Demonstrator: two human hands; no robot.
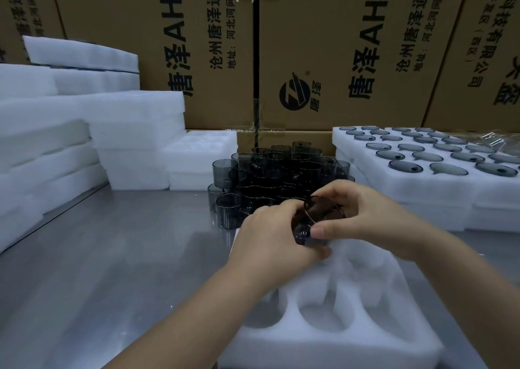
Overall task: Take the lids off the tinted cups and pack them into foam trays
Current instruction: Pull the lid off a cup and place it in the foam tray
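Note:
Both my hands meet on one dark tinted cup [308, 235] held above the far end of a white foam tray [332, 332] with round pockets. My left hand [270, 233] grips the cup's body from the left. My right hand [363, 214] curls over its top, fingers on the rim and lid, thumb pressed on its side. Behind the hands stands a stacked pile of several smoky grey cups [281, 171] on the metal table. The cup is partly hidden by my fingers.
Foam trays filled with grey lids [427, 155] stand stacked at the right. Stacks of white foam trays [92, 132] fill the left and back. Cardboard boxes [323, 53] form a wall behind. Bare steel table [112, 256] lies at the left front.

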